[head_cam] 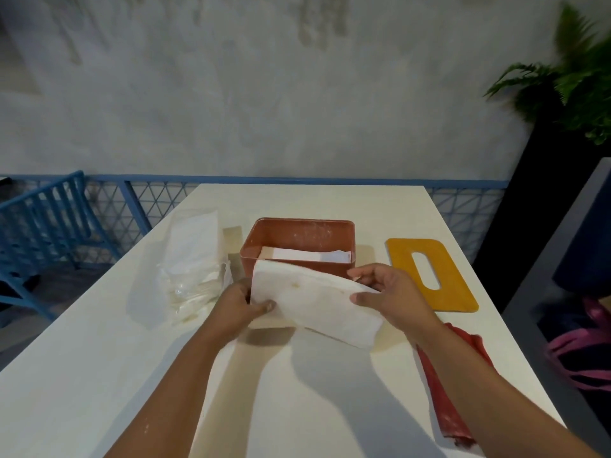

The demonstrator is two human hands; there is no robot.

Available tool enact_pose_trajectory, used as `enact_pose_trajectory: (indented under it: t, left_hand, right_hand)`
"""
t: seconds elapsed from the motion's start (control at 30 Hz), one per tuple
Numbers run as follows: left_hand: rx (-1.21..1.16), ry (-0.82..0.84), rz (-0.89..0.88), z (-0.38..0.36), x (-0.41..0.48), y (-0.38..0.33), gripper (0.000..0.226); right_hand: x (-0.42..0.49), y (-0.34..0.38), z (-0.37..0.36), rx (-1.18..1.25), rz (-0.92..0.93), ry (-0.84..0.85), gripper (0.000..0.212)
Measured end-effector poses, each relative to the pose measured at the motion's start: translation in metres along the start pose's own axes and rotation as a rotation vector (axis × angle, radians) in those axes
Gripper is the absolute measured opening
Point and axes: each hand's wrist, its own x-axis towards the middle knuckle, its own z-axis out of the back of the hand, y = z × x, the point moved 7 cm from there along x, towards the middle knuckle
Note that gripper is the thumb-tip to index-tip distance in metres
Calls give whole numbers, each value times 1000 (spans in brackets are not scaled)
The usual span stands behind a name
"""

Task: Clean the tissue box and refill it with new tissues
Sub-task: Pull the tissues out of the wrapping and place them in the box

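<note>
An open terracotta tissue box [299, 234] stands mid-table with some white tissues [307, 255] lying inside. Just in front of it I hold a white stack of tissues [314, 300] above the table. My left hand [243, 302] grips its left end, thumb on top. My right hand [388, 292] pinches its right end, near the box's front right corner. The box's yellow lid [433, 274] with an oval slot lies flat to the right of the box.
A clear plastic wrapper [190, 269] with more white tissues lies left of the box. A red cloth [443, 391] lies by the white table's [99, 375] right edge under my right forearm. A blue chair [43, 219] stands left, a potted fern [575, 74] and dark cabinet right.
</note>
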Motion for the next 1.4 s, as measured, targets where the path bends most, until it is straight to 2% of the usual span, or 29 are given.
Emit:
enact_pose_trajectory:
  t: [0.1,0.2,0.33,0.47,0.53,0.6,0.63,0.73,0.8,0.87,0.93,1.0,1.07,1.13,1.3,1.4]
  left_hand:
    - [-101,-39,-140,4,-1,-43,24]
    - [-314,-95,-240,-3,-6,-81,24]
    - [-445,-204,-296,-16,-15,-100,38]
    - [-433,-176,-184,-35,-14,-67,46]
    - [-391,-87,-87,-48,-15,-39,54]
    - [-341,38,9,-62,-17,-18,72]
    - [-307,88,42,-68,-17,-10,73]
    - [-210,142,100,-74,-19,0,45]
    - [-180,167,106,-69,-17,2,38]
    - [-147,132,112,-55,-11,4,41]
    - [-93,51,77,-34,-6,1,58]
    - [-140,-14,23,-16,-3,-5,60]
    - [-255,-89,-1,1,0,-7,42]
    - [-340,-127,-13,10,0,-6,38]
    - [-311,-55,29,-6,-6,15,45]
    - [-291,15,80,-18,-12,28,44]
  right_hand:
    - [4,25,-12,-182,7,186,39]
    - [6,43,-26,-316,85,147,21]
    - [-1,54,-37,-47,166,66,21]
    - [-7,30,-39,75,126,16,34]
    - [-8,15,-40,104,81,-2,39]
    - [-9,9,-40,179,40,-22,37]
    - [-8,8,-40,207,24,-30,35]
    - [-3,12,-35,258,2,-57,29]
    - [0,17,-27,270,-1,-83,31]
    - [2,21,-14,347,22,-117,40]
    - [4,24,2,403,43,-156,45]
    - [2,24,14,378,66,-164,44]
    - [0,19,19,346,62,-148,44]
    - [-2,8,17,319,14,-129,43]
    - [-10,-33,-5,-38,-117,-87,37]
    - [-15,-45,-15,-104,-149,-77,38]
